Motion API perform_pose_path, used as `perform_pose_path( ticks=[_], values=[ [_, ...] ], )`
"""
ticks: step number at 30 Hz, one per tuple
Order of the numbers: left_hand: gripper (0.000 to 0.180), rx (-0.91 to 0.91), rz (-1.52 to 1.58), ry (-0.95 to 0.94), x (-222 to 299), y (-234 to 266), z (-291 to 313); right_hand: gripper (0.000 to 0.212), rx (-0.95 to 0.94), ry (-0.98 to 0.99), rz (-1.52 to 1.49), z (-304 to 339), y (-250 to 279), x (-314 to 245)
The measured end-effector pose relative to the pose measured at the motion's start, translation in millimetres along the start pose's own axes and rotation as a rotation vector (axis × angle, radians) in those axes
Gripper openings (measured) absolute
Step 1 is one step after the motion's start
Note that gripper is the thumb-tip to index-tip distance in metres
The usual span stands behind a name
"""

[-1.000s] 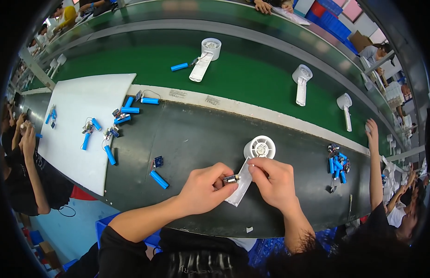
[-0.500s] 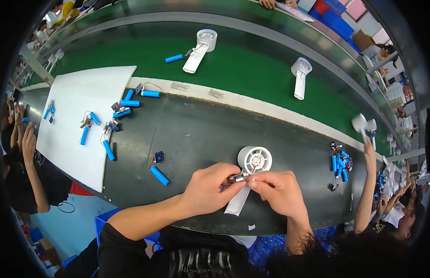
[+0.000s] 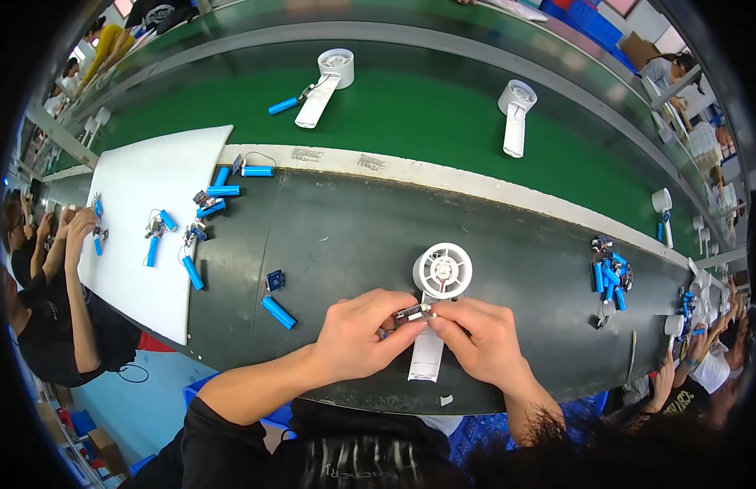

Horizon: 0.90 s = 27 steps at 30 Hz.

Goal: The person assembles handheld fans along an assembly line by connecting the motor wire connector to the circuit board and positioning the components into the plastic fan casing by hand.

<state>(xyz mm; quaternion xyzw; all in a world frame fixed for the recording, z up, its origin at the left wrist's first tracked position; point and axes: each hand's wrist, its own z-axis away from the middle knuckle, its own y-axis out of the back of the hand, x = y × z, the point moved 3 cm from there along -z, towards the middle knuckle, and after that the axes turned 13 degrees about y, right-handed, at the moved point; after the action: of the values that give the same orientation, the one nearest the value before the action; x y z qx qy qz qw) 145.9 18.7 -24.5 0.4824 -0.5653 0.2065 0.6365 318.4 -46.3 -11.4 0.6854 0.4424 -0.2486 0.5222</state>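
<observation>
Head view: gripping small black-and-silver rectangular circuit board with left hand, pinching tiny white piece at its edge with right hand, over handle of white plastic round-headed fan casing, with green conveyor belt beyond casing.

a small circuit board is held over a white fan housing.
</observation>
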Motion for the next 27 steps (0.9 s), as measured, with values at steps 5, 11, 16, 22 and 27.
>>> perform_pose_path(
  ticks=[5,11,16,22,27],
  values=[
    [0.028,0.001,-0.075,-0.029,3,3,1,0.008,0.009,0.128,0.120,-1,-3,-1],
    [0.030,0.015,-0.154,-0.062,4,1,2,0.008,0.079,0.201,0.202,-2,-5,1],
    [0.034,-0.029,-0.194,-0.136,11,-2,0,0.010,0.112,0.235,0.203,-1,-3,3],
    [0.035,0.025,-0.266,-0.248,7,-3,4,0.010,0.081,0.229,0.179,-1,-5,4],
    [0.035,0.051,-0.269,-0.276,6,-7,4,0.007,0.061,0.218,0.160,-1,0,1]
  ],
)
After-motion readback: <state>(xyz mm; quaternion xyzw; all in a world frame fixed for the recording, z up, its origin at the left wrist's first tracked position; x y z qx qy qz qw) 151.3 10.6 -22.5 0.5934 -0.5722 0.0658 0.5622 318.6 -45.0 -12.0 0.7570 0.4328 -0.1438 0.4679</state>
